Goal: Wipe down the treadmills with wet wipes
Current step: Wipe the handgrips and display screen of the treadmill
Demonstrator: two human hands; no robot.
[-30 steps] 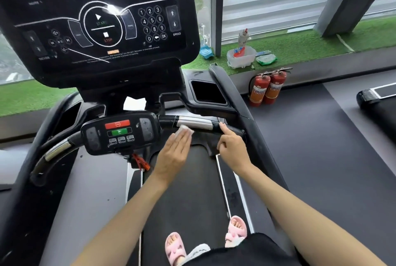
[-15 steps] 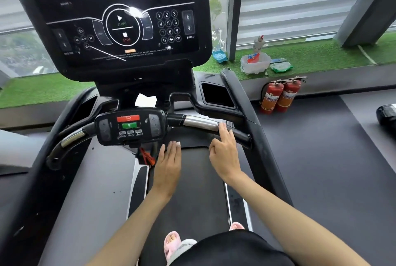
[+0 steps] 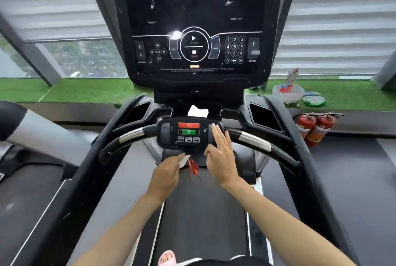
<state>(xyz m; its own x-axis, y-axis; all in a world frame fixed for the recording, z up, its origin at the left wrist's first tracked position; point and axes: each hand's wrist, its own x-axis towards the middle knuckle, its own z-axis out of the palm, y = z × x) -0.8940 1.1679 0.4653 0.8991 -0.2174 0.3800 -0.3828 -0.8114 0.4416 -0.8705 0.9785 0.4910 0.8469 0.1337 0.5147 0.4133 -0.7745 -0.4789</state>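
Left hand [image 3: 167, 172] and right hand [image 3: 220, 155] have left the right handlebar [image 3: 255, 140] for the small control panel [image 3: 184, 138] of the treadmill [image 3: 201, 212].
Left hand pinches the wet wipe [image 3: 184, 160] just under the panel, beside the red safety clip [image 3: 194, 166]; right fingers [image 3: 216, 132] lie straight on its right edge. The wipe may pull the clip, or fingers may press the green start button [image 3: 188, 132].

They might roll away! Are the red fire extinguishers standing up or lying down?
Standing up: both fire extinguishers stand side by side, handles on top.
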